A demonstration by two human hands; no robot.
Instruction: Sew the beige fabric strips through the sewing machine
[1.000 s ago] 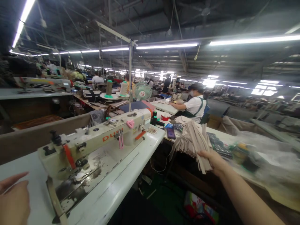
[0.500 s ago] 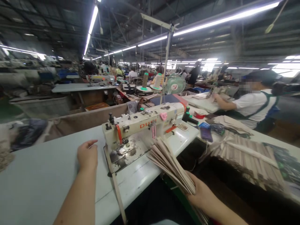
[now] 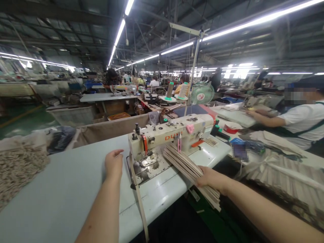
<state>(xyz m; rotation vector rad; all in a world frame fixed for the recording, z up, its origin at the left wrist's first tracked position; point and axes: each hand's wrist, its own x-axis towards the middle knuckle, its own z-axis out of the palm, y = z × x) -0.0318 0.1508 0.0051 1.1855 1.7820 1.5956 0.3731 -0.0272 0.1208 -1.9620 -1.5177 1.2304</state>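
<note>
My right hand (image 3: 210, 179) is wrapped round a bundle of beige fabric strips (image 3: 181, 160). The far end of the bundle lies on the sewing machine's bed, and its near end sticks out past the table edge. On the pale table, left of the sewing machine (image 3: 172, 131), is my left hand (image 3: 113, 164), with no visible object in it. Its fingers point toward the needle area, partly hidden behind the back of the hand. A narrow beige strip (image 3: 138, 199) hangs from the machine's left end, across the table and over its front edge.
Heaped beige pieces (image 3: 22, 168) lie at the left. A cloth-lined bin (image 3: 108, 130) borders the table's back. To the right are a tied fabric bundle (image 3: 280, 172) and a seated co-worker (image 3: 303, 121). Thread cones (image 3: 170, 91) and a green fan (image 3: 202, 93) stand behind.
My right hand has pushed the bundle forward, and its far end now rests farther in under the machine arm. The view has turned left; my left hand stays beside the machine.
</note>
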